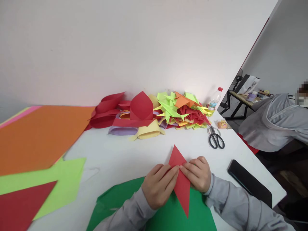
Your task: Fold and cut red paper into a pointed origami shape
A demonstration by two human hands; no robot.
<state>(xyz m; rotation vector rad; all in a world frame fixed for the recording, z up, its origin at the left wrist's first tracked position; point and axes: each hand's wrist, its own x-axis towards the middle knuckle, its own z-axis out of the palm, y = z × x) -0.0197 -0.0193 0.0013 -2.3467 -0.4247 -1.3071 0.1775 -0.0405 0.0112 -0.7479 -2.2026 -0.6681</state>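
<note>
- Head view: the red paper (183, 194) is in both hands, above the green sheet (122, 194); it is a flat, smooth, slanted piece running to a sharp point at top and bottom.
- Left hand (160, 184): its fingers pinch the red paper's middle from the left edge, fingertips almost meeting those opposite.
- Right hand (197, 173): curled, pinching the same middle from the right edge.
- Sleeves (137, 205): soft grey cloth, creased at both wrists.
- Green sheet: matte, broad, angular at its corner, lying on the smooth white table (108, 154).
- To the left, flat and overlapping: a large orange sheet (45, 138) with pink along its back edge, a lime sheet (67, 176) and a pointed maroon sheet (21, 205).
- Along the wall (120, 41): curved red loops (108, 109), a purple loop (124, 131) and a pale yellow loop (148, 131), beside a spiky pile (180, 110) of lime, orange, red and yellow folded points.
- Right of the pile: a clear plastic bottle (215, 99) with a red cap, a small packet (222, 124), and scissors (216, 141) with rounded black handles.
- Near the right forearm: a glossy black phone (250, 183), long with rounded corners.
- Far right: another person (267, 125) in loose grey cloth, leaning away.
</note>
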